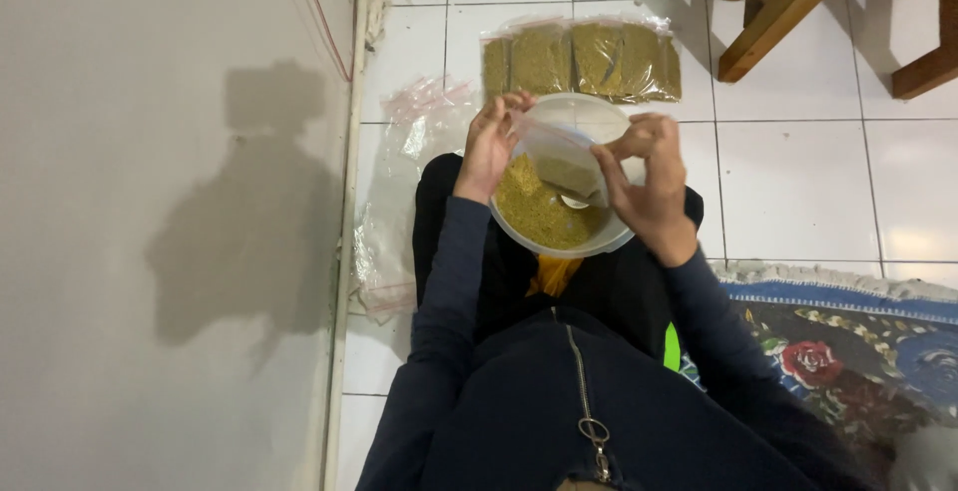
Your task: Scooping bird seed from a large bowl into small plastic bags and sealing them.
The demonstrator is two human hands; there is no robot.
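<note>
wall: pale wall [150, 202] runs close along the left, its pipe edge [349, 202] just beside the left arm.
floor room: bare white tile [798, 182] lies open to the right; wooden furniture legs [788, 12] at top right.
rug: flowered rug [848, 351] by the right leg.
bowl: white bowl [559, 242] of yellow-green grain rests on the lap.
left hand: left hand [489, 147] pinches the rim of a small clear bag [564, 167] over the bowl.
right hand: right hand [649, 187], fingers curled, grips the bag's other side.
beyond: filled packets [579, 57] lie on the tile past the bowl; empty plastic bags [399, 182] beside the wall.
</note>
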